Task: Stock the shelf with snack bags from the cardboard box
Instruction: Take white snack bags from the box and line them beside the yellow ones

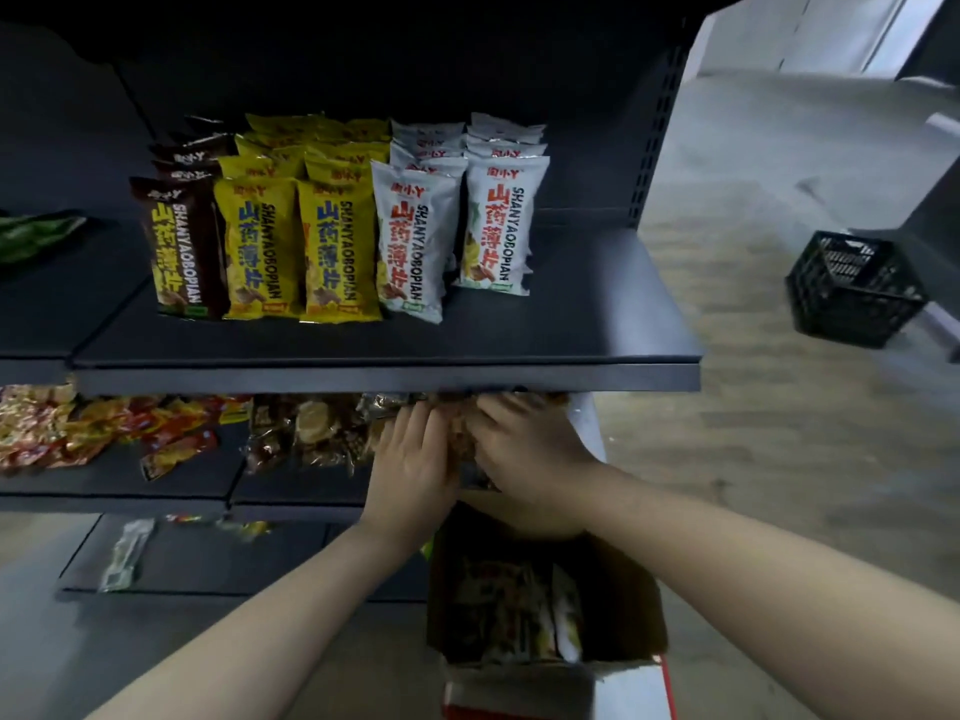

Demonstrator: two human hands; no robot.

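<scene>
Head view: hands grip brown, blurry snack bag.

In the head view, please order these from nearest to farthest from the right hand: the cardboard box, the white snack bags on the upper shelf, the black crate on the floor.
From the right hand:
1. cardboard box, just below it.
2. white snack bags, on the shelf above.
3. black crate, on the floor, far right.

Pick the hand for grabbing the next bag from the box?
Right, probably. The right hand sits almost directly above the cardboard box; the left hand is further toward the shelf's middle. Both hands are on the snack bags.
</scene>
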